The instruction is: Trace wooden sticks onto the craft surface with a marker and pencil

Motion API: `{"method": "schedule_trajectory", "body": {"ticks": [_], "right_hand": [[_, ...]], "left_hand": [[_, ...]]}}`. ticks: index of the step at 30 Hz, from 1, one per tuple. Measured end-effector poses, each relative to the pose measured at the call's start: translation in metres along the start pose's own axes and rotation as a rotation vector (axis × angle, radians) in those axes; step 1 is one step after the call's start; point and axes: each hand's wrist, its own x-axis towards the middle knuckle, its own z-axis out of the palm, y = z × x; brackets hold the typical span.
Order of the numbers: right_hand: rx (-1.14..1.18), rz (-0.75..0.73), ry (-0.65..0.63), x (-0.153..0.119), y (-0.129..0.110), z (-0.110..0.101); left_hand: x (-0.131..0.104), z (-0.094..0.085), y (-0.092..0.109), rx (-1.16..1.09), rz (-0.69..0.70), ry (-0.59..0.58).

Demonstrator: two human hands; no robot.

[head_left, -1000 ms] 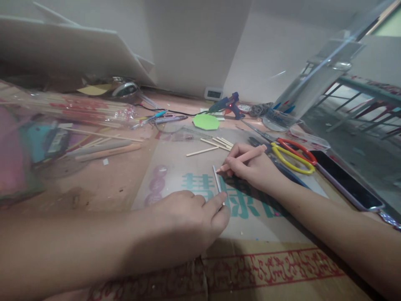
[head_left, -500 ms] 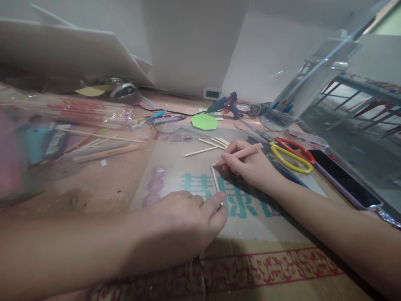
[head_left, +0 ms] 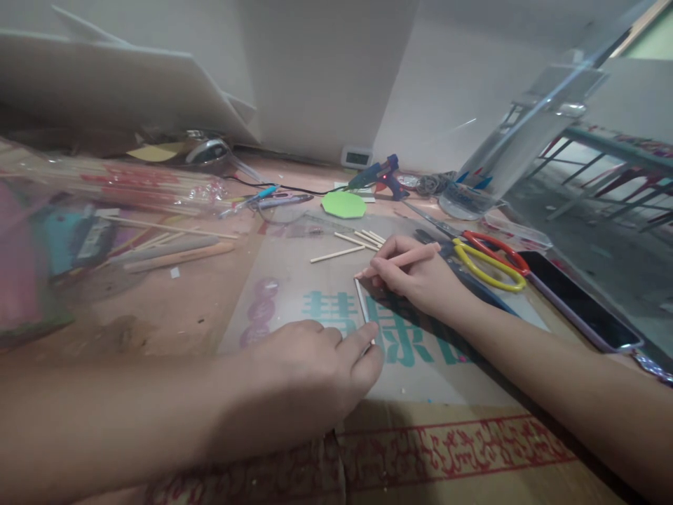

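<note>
My left hand [head_left: 320, 365] pinches the near end of a thin pale stick [head_left: 362, 301] against a translucent sheet [head_left: 294, 280] printed with green characters. In my right hand [head_left: 410, 277] is a peach-coloured pen [head_left: 413, 257], its tip touching or very close to the stick's far end. Several short wooden sticks [head_left: 337, 254] lie just beyond my right hand, some partly hidden by it. A bright green paper octagon [head_left: 343, 205] rests farther back.
Scissors [head_left: 488, 261] with red and yellow handles and a phone [head_left: 581, 301] lie at the right. Behind are a blue glue gun [head_left: 378, 177] and a clear container [head_left: 473, 189]. Bagged sticks [head_left: 120, 184] and two pens [head_left: 179, 256] are at the left.
</note>
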Motion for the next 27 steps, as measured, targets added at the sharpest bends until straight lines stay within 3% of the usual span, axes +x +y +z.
{"method": "schedule_trajectory", "body": {"ticks": [8,16,27], "right_hand": [[-0.022,0.026,-0.086,-0.0015,-0.0015,-0.0014],[-0.014,0.047,0.029,-0.0010,-0.0037,-0.0009],[-0.045,0.052,-0.041,-0.0015,-0.0015,-0.0024]], "left_hand": [[0.0000,0.0011,0.0004,-0.008,-0.003,-0.024],[-0.0023,0.0014,0.0034,0.049,-0.004,0.037],[-0.0009,-0.0017,0.0038,0.033,-0.008,0.008]]}}
